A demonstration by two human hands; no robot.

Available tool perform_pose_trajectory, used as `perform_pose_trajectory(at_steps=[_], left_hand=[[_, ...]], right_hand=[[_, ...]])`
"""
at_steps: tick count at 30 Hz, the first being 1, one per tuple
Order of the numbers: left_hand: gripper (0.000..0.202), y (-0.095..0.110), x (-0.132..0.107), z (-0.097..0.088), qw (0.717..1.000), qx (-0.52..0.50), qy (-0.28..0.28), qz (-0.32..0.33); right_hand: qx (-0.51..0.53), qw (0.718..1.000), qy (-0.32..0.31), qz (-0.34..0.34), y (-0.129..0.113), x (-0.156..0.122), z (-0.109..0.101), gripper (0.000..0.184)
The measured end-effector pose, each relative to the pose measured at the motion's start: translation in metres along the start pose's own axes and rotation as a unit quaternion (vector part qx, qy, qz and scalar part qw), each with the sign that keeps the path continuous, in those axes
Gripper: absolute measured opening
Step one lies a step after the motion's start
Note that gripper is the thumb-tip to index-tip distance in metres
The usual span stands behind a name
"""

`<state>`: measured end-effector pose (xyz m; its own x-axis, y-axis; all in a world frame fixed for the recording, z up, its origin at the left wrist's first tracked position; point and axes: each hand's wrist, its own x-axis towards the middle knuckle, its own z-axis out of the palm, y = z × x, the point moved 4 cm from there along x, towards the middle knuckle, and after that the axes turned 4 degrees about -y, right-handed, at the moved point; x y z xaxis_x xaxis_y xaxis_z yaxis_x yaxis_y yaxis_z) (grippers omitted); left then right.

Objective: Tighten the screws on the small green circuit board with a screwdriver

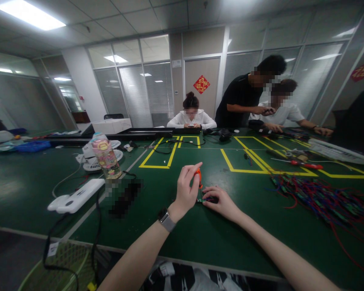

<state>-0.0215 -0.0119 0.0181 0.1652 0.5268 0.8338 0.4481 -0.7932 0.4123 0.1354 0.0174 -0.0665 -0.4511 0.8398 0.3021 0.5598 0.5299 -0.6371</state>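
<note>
My left hand, with a watch on its wrist, is closed round a small screwdriver with an orange handle. The thin shaft points down at a small green circuit board on the green table. On the board's right side, my right hand pinches it and holds it against the table. Dark wires show under the right fingers; the board is partly hidden by both hands. Whether the screwdriver's tip touches the board I cannot tell.
A heap of wired circuit boards covers the right side, with a red-handled screwdriver behind it. To the left stand a bottle and a white device. A green basket is below the table edge. Several people sit or stand opposite.
</note>
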Motion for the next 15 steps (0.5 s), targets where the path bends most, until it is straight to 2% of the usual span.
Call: perform_pose_trajectory(at_steps=[6,11,15], left_hand=[[0.022,-0.0018,-0.0007,-0.0003,0.999,0.03,0.022,-0.004],[0.035,-0.0018,-0.0013,0.0025,1.0,0.005,-0.002,-0.004],[0.036,-0.0034,-0.0004,0.0016,1.0,0.008,0.022,-0.004]], right_hand=[[-0.002,1.0,-0.001,0.002,-0.0007,-0.0002,0.0001,0.009],[0.001,1.0,0.004,0.002,-0.0003,-0.0002,0.0001,0.009],[0.003,1.0,0.0,0.001,-0.0016,-0.001,-0.0003,0.01]])
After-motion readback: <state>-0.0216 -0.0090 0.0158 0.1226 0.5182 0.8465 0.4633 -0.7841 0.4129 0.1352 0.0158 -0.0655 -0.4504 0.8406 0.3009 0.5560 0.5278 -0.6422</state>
